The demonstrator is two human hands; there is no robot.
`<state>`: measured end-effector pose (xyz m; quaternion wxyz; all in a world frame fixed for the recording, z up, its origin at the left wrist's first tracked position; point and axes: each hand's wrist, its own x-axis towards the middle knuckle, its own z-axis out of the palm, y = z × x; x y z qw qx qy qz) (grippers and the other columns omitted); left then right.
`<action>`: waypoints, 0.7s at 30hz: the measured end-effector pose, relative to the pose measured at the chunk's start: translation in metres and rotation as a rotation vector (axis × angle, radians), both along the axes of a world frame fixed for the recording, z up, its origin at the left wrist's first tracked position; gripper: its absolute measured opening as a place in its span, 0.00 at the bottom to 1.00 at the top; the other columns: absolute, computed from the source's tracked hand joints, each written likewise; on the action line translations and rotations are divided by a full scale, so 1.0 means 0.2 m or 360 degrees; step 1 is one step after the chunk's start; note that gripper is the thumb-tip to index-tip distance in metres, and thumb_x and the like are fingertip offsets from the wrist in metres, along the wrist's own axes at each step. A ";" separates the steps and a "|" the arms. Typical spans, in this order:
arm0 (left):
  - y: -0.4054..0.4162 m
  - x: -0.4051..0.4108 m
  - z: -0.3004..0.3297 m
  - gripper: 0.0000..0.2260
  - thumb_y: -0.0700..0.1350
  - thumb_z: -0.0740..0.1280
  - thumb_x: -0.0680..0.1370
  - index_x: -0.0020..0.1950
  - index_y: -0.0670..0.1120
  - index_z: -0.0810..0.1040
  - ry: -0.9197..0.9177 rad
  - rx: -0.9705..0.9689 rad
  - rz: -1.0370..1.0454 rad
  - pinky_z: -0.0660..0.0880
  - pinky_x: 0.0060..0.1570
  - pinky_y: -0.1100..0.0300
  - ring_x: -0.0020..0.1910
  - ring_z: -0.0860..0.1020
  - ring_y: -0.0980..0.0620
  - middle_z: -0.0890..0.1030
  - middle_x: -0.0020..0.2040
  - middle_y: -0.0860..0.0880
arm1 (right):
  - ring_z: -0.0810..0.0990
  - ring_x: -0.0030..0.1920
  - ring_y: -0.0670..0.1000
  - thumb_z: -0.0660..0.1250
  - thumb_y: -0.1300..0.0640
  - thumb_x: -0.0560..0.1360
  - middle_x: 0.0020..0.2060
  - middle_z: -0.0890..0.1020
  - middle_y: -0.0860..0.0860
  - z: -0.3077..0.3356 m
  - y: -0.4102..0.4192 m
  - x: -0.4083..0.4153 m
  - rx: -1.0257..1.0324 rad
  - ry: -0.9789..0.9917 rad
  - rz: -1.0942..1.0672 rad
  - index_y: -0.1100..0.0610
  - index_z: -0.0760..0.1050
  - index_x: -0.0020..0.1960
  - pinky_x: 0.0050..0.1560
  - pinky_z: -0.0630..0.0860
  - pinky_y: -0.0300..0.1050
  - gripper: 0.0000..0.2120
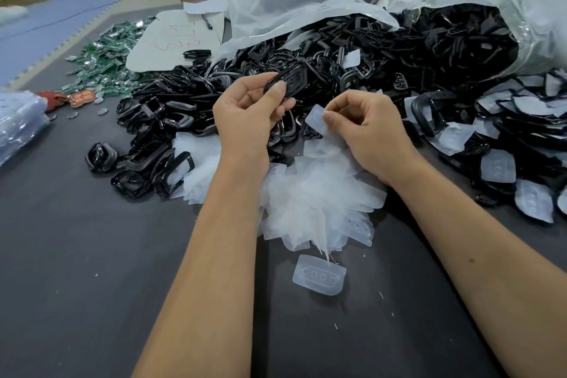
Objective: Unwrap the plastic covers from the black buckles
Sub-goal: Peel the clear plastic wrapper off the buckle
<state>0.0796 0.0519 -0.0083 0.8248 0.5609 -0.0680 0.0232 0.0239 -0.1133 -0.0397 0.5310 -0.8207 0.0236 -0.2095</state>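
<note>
The left hand [248,107] pinches a bare black plastic buckle [287,80], the right hand [365,126] pinches its peeled translucent plastic cover [316,116], and many film-covered buckles [506,169] beyond the right hand remain.

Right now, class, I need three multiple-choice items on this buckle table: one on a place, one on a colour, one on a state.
1. Where does the heap of peeled covers lie?
A. Between the forearms
B. Inside the box
C. On the floor

2. What colour are the small boards far left?
A. Red
B. Green
C. Yellow

3. What does the right hand do?
A. Lies flat on the table
B. Pinches a cover
C. Grips a pen

Key: 1 A, the heap sits by the wrists; 2 B, they show green; 3 B, thumb and finger nip the clear cover while the left hand holds a buckle.
</note>
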 end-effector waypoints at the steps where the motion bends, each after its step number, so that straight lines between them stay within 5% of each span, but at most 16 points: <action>1: 0.00 0.00 0.00 0.06 0.30 0.72 0.77 0.48 0.41 0.83 0.0015 -0.0007 -0.0044 0.79 0.39 0.66 0.37 0.78 0.46 0.76 0.41 0.40 | 0.78 0.32 0.50 0.71 0.60 0.81 0.36 0.85 0.56 0.00 0.00 0.00 0.0033 0.0001 -0.0003 0.56 0.81 0.46 0.37 0.76 0.47 0.05; 5: -0.02 -0.01 -0.01 0.06 0.31 0.72 0.77 0.48 0.41 0.82 0.0065 0.0023 -0.0083 0.78 0.36 0.67 0.35 0.82 0.50 0.79 0.38 0.45 | 0.81 0.36 0.60 0.68 0.58 0.83 0.39 0.86 0.58 0.01 -0.01 0.00 0.0207 -0.0020 -0.0003 0.56 0.78 0.46 0.38 0.78 0.53 0.07; 10: 0.01 0.00 -0.01 0.06 0.31 0.70 0.78 0.48 0.42 0.83 0.0196 -0.0091 -0.0414 0.76 0.33 0.70 0.35 0.84 0.52 0.83 0.37 0.48 | 0.75 0.31 0.53 0.66 0.54 0.84 0.34 0.76 0.56 0.01 -0.02 0.01 0.0406 -0.0055 -0.0079 0.59 0.76 0.46 0.30 0.78 0.46 0.10; 16: 0.03 -0.02 -0.03 0.06 0.32 0.72 0.77 0.50 0.40 0.83 0.0065 0.0510 -0.0710 0.79 0.37 0.65 0.31 0.82 0.55 0.87 0.40 0.45 | 0.76 0.26 0.50 0.70 0.56 0.81 0.31 0.78 0.52 0.02 -0.02 -0.01 0.0604 -0.0053 -0.0060 0.56 0.79 0.39 0.26 0.76 0.42 0.13; 21: 0.03 -0.02 -0.03 0.06 0.33 0.74 0.76 0.50 0.42 0.85 0.0036 0.0602 -0.0733 0.77 0.33 0.65 0.32 0.82 0.52 0.86 0.38 0.45 | 0.71 0.23 0.49 0.70 0.58 0.82 0.29 0.77 0.54 0.05 -0.01 -0.02 0.0772 -0.0072 -0.0034 0.58 0.79 0.42 0.24 0.69 0.39 0.10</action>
